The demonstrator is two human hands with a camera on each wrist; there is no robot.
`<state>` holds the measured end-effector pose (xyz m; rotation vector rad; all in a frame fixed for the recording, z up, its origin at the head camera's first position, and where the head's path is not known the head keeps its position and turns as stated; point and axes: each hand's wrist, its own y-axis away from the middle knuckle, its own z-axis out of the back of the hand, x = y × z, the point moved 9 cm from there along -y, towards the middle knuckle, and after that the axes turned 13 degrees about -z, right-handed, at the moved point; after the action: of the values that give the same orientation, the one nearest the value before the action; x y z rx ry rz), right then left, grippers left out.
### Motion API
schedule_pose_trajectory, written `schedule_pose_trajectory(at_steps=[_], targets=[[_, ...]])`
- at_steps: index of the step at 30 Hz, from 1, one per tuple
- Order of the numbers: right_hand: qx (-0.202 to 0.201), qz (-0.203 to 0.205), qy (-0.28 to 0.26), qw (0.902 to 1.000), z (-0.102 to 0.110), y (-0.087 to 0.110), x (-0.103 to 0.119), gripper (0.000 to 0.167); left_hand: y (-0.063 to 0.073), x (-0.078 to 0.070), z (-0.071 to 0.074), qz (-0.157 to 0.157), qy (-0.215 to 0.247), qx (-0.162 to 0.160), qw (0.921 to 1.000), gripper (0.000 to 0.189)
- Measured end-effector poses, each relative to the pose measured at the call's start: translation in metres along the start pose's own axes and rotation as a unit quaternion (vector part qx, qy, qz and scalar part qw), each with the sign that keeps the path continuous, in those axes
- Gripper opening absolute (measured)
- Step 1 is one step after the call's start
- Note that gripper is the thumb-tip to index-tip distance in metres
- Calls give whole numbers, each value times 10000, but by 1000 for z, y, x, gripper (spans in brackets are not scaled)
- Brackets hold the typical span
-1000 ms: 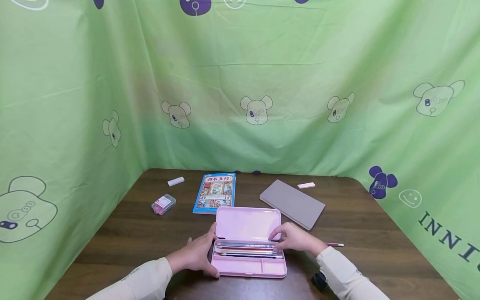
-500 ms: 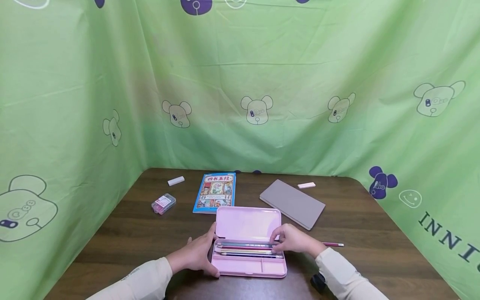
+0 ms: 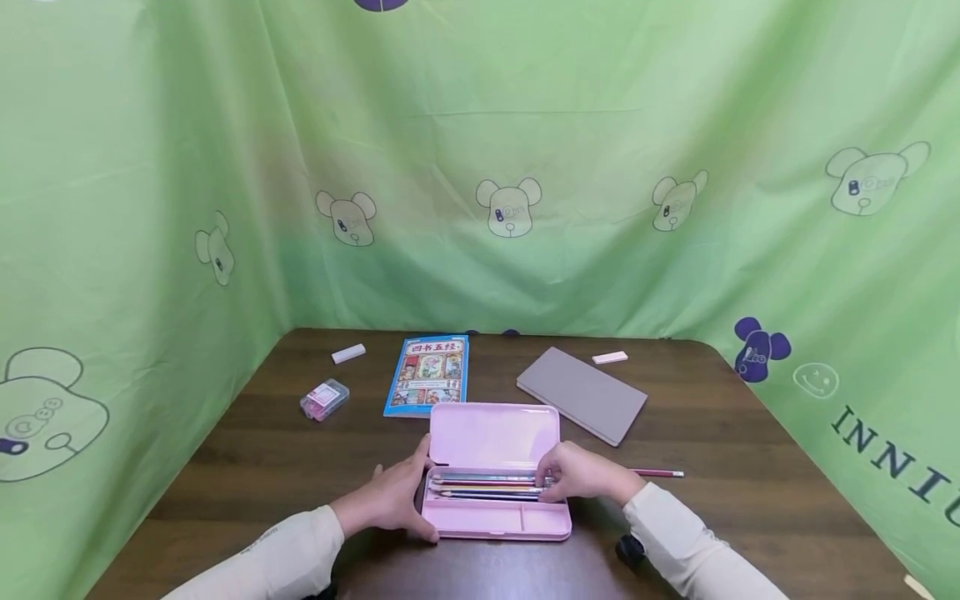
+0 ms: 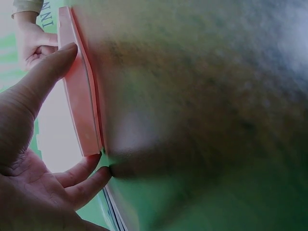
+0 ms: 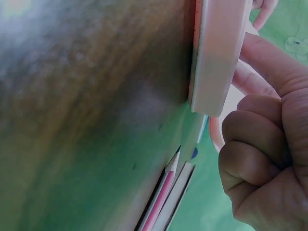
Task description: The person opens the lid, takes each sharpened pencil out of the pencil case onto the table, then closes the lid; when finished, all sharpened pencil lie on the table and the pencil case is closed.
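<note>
A pink pencil case [image 3: 493, 435] lies with its lid raised on the table, several pencils [image 3: 480, 488] side by side in its long rear compartment. My left hand [image 3: 388, 497] grips the case's left end, thumb at the front corner and fingers behind. In the left wrist view that thumb presses the front wall of the case [image 4: 81, 106]. From the right, my right hand [image 3: 581, 472] reaches over the case, thumb and forefinger pinching at the pencils' right ends. The right wrist view shows its other fingers [image 5: 250, 127] curled; the fingertips are hidden behind the case wall.
Behind the case lie a blue-edged book [image 3: 429, 377] and a grey notebook [image 3: 581, 395]. A red pencil [image 3: 662, 473] lies right of the right hand. Farther left are a small clear box [image 3: 325, 400] and a white block [image 3: 348, 354]; a pink block [image 3: 610, 357] lies back right.
The right thumb and forefinger have shifted slightly left over the pencils and drawn closer together. The left hand stays on the case. The head view has tilted a little downward.
</note>
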<state>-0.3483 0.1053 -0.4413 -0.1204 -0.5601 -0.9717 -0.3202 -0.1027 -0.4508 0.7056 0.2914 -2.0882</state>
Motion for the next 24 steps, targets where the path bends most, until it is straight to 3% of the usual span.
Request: schedule_pose_trajectory(at_steps=[8,16,24], targets=[[2,125,-168,9998,0,0,0,12,-2,1,1,-25,-64,-31,10000,131],[-369,116,-416,9984,10,7,-8,9,-1,0,0,-29,-66,-17,10000,130],[-727,-298,-782,9938,28,20,-28,8,-1,0,0,-30,-51,-17,10000,130]])
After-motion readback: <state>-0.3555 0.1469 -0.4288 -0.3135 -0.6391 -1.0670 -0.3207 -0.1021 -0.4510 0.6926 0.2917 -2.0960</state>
